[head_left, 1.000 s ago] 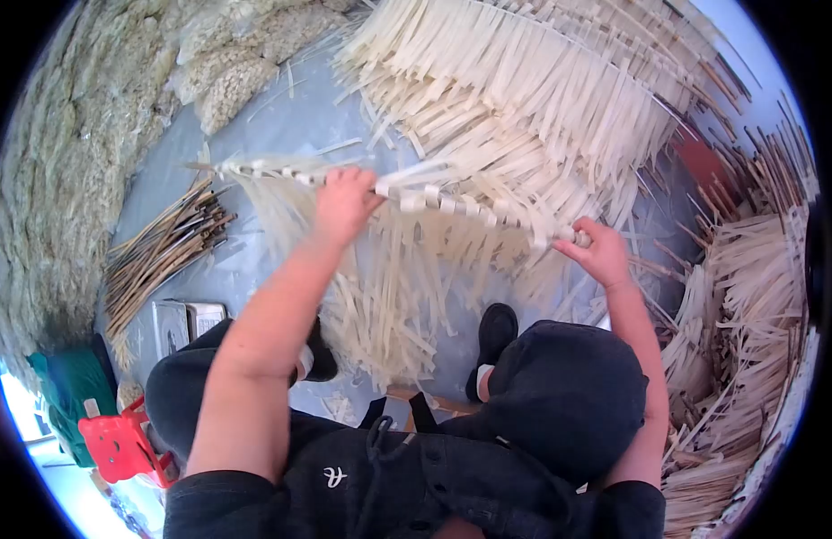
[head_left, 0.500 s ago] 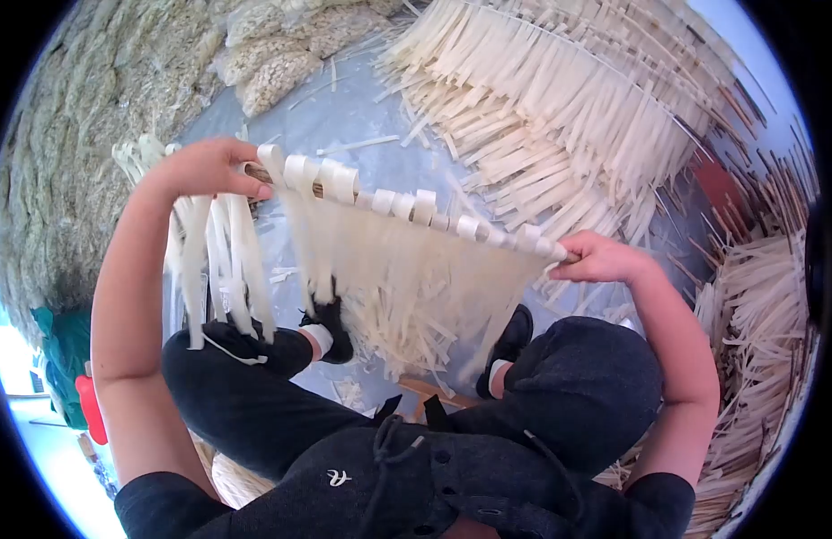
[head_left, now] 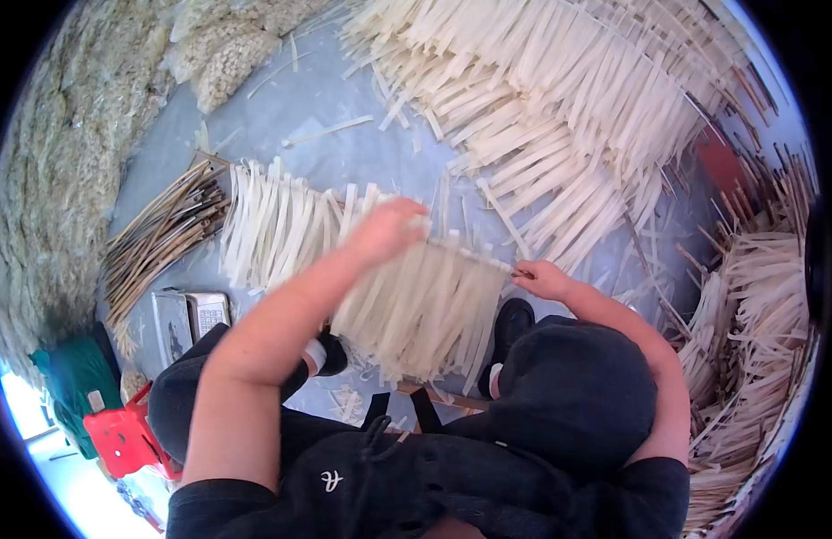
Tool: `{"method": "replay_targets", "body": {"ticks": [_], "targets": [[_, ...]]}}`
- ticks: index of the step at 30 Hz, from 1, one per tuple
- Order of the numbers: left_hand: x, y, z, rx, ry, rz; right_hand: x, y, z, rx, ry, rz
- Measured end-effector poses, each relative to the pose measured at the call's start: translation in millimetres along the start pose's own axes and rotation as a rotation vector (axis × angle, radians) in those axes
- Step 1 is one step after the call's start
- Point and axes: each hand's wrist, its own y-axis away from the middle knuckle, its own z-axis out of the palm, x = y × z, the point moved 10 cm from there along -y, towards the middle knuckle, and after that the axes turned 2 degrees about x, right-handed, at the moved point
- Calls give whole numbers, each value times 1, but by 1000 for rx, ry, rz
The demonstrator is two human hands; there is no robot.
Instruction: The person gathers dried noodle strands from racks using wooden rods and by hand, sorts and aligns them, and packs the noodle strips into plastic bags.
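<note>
A thin brown stick hung with a row of pale, flat, looped strips (head_left: 425,310) stretches across in front of my knees. My right hand (head_left: 544,278) is closed round the stick's right end. Halfway along, my left hand (head_left: 387,234), slightly blurred, is closed on the strips at the stick's line, hiding part of their tops. More white strips (head_left: 277,225) hang to its left, with bits of brown stick showing between loops.
A bundle of brown sticks (head_left: 169,238) lies at left, beside a grey scale (head_left: 191,314). Strip-covered sticks are piled at upper right (head_left: 560,99) and far right (head_left: 757,332). Bagged pale material (head_left: 57,180) lines the left; a red stool (head_left: 124,436) stands below.
My left hand has moved right along the stick, from its left part to the middle. The stick has been lowered slightly, and the view has shifted, revealing the brown sticks and scale.
</note>
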Motion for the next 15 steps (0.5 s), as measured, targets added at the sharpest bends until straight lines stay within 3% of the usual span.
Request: {"method": "replay_targets", "body": {"ticks": [2,4,6,7,9,12,15], "targets": [[41,-2,49,40,36,85,-3,1,2,-16,42,-12],[93,0,80,156,-146,243,-5,2,9,-32,90,-36],[137,8,108,188,-171,396,-4,6,19,-57,-89,-21],[142,9,116,195,-166,391,-9,10,20,-62,-81,-21],[127,4,154,-30,-264,223,-25,25,12,-10,-99,-71],[125,5,147,75,-280,315,-49,47,-7,96,-45,-82],[127,1,135,127,-359,281,-55,67,-25,170,34,-102]]}}
